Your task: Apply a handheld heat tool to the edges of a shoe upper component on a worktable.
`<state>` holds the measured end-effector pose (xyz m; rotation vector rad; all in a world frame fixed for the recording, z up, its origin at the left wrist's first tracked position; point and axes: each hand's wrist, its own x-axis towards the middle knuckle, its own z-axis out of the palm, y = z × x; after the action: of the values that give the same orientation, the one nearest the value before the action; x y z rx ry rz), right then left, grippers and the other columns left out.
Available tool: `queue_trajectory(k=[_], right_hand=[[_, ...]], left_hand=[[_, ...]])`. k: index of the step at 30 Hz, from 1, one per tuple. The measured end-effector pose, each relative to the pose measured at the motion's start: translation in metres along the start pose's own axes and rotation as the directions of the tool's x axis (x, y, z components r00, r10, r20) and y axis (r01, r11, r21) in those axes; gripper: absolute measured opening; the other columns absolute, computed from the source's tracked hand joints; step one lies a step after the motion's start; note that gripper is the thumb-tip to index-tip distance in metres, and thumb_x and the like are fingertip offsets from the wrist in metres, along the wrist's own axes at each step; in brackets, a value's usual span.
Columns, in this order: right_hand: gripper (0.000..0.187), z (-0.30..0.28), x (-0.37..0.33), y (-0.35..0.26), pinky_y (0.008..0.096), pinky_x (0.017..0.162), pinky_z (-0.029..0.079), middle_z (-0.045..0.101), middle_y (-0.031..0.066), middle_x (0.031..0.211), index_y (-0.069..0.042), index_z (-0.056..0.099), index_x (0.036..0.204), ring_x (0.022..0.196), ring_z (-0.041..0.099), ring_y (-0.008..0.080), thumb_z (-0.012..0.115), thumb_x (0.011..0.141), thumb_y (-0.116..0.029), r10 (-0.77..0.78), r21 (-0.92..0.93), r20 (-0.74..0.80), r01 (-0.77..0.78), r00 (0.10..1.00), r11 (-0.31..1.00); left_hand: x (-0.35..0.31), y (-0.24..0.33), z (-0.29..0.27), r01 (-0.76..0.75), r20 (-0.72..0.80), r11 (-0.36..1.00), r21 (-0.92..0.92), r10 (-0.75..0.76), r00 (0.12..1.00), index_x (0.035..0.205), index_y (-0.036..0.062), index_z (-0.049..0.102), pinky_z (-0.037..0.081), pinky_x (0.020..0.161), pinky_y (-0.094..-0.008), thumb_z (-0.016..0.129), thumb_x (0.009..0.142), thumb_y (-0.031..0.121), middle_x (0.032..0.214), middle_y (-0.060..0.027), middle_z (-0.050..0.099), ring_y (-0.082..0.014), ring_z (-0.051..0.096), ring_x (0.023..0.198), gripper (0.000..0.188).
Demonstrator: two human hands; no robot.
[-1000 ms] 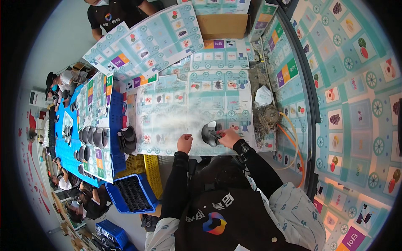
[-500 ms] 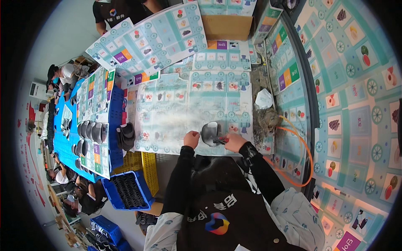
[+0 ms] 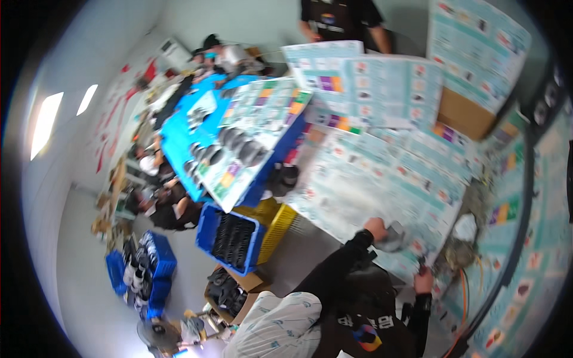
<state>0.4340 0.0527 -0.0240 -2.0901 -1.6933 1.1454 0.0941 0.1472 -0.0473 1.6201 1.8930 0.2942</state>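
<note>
My left hand (image 3: pixel 376 228) is closed on the edge of a grey rounded moulded piece (image 3: pixel 392 237), low over the paper-covered work table (image 3: pixel 334 191). To the right and nearer me, my right hand (image 3: pixel 423 280) is closed around a small dark hand tool (image 3: pixel 421 262) that points away from me. The tool is apart from the grey piece. Motion blur hides the tool's exact kind. Beyond the table's left edge sits a stack of dark curved pieces (image 3: pixel 283 179).
Rows of similar dark pieces (image 3: pixel 242 146) lie on a printed sheet at left. Below are a blue crate (image 3: pixel 258 241) of black parts, a yellow crate (image 3: pixel 277 230) and a cardboard box (image 3: pixel 253 292). Propped printed boards (image 3: pixel 394 89) line the back. An orange hose (image 3: pixel 464 304) hangs right. Several people work nearby.
My view has swung left, so the table now appears further right. The tool has come away from the grey piece, and my left hand now holds that piece.
</note>
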Motion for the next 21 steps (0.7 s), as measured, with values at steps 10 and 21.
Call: queue_trajectory(k=[10,21], right_hand=[[0.015,0.022,-0.011,-0.041,0.0564,0.071,0.040,0.059,0.0271,0.087,-0.002,0.051,0.103,0.087,0.055,0.0515,0.051,0.089,-0.008,0.007,-0.207,-0.064,-0.021,0.998,0.978],[0.014,0.061,-0.026,-0.107,0.0529,0.068,0.043,0.057,0.0229,0.076,-0.005,0.051,0.093,0.078,0.057,0.0481,0.055,0.080,-0.003,-0.004,-0.291,-0.342,-0.102,0.940,0.951]], left_hand=[[-0.130,-0.197,-0.352,-0.024,-0.353,0.998,-0.055,0.003,0.936,0.074,0.0039,0.065,0.050,0.063,-0.0445,0.071,0.070,0.028,0.074,-0.0166,0.066,-0.0347,0.065,0.069,0.025],[-0.178,-0.538,-0.609,0.545,-0.618,0.793,0.273,-0.289,0.731,0.077,0.0075,0.069,0.055,0.075,-0.0476,0.071,0.067,0.021,0.082,-0.0173,0.070,-0.0381,0.068,0.082,0.017]])
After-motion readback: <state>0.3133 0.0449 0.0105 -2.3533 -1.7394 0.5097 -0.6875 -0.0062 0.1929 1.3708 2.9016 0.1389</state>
